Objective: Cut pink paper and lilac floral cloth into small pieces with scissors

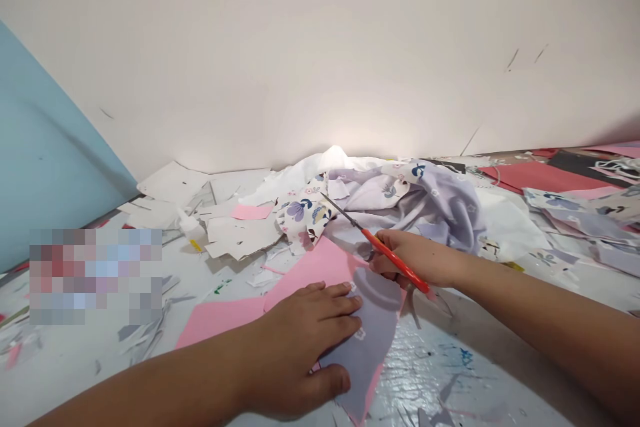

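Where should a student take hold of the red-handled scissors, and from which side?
Probably best by the red handles, coming from the near right, where the right hand already holds them: the handles angle toward that side, while the pointed blades reach away to the far left.

Scissors [395, 261]: orange-red handles, dark thin blades, look closed, held aslant in right hand [415, 257], tips pointing away and left. Cloth piece [377, 317]: grayish purple, small white flowers, flat, curved edge, partly under left hand [310, 337]. Pink paper [320, 263]: flat beneath cloth, sticking out past its edges.
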Tool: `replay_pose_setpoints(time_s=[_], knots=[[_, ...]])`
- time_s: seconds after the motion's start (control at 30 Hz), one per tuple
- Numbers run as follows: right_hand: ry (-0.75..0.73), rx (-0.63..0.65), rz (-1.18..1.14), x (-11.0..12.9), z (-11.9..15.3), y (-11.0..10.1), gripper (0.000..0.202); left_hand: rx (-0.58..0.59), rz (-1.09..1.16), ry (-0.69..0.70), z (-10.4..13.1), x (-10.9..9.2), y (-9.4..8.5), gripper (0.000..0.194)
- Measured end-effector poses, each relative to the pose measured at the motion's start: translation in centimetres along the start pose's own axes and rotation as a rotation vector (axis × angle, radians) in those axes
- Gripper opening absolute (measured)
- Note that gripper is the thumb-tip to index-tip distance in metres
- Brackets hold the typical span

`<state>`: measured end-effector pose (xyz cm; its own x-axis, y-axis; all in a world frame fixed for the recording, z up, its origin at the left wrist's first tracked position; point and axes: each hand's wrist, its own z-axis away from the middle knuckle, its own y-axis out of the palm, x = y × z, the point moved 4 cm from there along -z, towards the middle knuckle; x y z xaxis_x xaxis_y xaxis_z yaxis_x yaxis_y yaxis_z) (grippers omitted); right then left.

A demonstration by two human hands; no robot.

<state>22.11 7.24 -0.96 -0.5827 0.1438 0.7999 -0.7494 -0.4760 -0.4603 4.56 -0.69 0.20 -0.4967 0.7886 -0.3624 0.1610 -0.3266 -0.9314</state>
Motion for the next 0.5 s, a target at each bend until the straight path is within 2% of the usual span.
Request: replay_pose_setpoints(time_s=[0.17, 0.5], knots=[[-0.005, 0.002, 0.01, -0.15, -0.18, 0.07, 0.02, -0.007, 0.014, 0.046, 0.34, -0.23, 0.21, 0.054], [-0.015, -0.03, 0.089, 0.37, 0.1, -0.1, 0.018, -0.006, 0.005, -0.018, 0.1, -0.17, 0.31, 0.053]])
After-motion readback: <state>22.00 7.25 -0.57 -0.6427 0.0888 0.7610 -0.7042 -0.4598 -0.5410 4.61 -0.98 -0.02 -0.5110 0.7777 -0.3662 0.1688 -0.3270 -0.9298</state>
